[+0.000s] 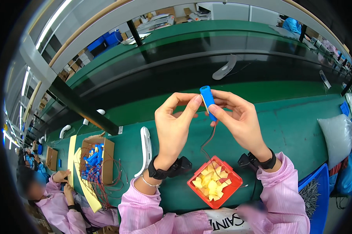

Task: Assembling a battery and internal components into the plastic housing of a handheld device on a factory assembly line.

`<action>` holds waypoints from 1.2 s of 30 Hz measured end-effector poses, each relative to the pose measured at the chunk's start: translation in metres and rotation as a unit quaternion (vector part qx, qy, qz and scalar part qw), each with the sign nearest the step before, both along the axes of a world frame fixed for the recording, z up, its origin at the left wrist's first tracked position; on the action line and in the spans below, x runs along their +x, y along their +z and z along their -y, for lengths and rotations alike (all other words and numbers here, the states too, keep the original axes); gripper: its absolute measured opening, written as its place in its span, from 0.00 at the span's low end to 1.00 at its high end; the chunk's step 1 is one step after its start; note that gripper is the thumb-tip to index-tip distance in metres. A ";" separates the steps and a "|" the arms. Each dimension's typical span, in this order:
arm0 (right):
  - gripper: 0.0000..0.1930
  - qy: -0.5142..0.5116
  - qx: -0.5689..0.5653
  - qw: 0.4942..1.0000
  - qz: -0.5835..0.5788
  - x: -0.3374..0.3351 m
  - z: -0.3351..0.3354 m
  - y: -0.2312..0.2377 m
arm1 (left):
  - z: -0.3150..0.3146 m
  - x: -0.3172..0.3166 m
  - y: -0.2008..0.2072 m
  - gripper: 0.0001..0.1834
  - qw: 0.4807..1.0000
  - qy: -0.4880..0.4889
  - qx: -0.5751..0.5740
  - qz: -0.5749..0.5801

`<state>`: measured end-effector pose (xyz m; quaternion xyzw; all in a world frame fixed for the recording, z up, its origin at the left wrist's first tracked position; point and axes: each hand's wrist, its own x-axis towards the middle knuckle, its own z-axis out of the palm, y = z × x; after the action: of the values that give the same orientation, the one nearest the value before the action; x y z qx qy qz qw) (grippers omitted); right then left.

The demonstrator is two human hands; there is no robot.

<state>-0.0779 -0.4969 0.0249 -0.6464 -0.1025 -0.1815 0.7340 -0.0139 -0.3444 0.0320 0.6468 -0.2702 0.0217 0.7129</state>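
Above the green bench I hold up a blue cylindrical battery (207,95), tilted, its top end toward the far side. My right hand (240,119) is closed on it, thumb across the lower part. A narrow pale yellow pad (204,104) lies along the battery's left side. Thumb and forefinger of my left hand (174,123) pinch at the pad's upper end, against the battery. Red and black wires (202,147) hang from the battery down over a red tray (237,178). Inside the tray is a heap of small yellow pieces (212,183).
A white curved plastic housing (146,146) lies left of my left wrist. Further left stand a cardboard box (109,162) of wired blue batteries and long yellow strips (71,156), beside a co-worker's hands. At right are a blue bin (323,183) of metal parts and a plastic bag (335,136). A dark conveyor (164,68) runs behind.
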 end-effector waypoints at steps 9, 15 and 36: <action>0.18 -0.106 -0.101 0.987 0.066 0.004 0.001 -0.001 | 0.005 0.002 0.003 0.09 1.000 0.014 0.000 0.005; 0.18 -0.115 -0.110 0.985 0.067 0.009 0.003 -0.005 | 0.007 0.006 0.001 0.10 0.999 0.027 0.013 0.015; 0.19 -0.145 -0.154 0.975 0.071 0.011 0.000 -0.011 | 0.003 0.015 0.000 0.09 0.999 0.018 0.046 0.006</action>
<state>-0.0664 -0.4964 0.0142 -0.7450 -0.0866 -0.3134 0.5825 0.0011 -0.3477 0.0321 0.6837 -0.2631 0.0261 0.6802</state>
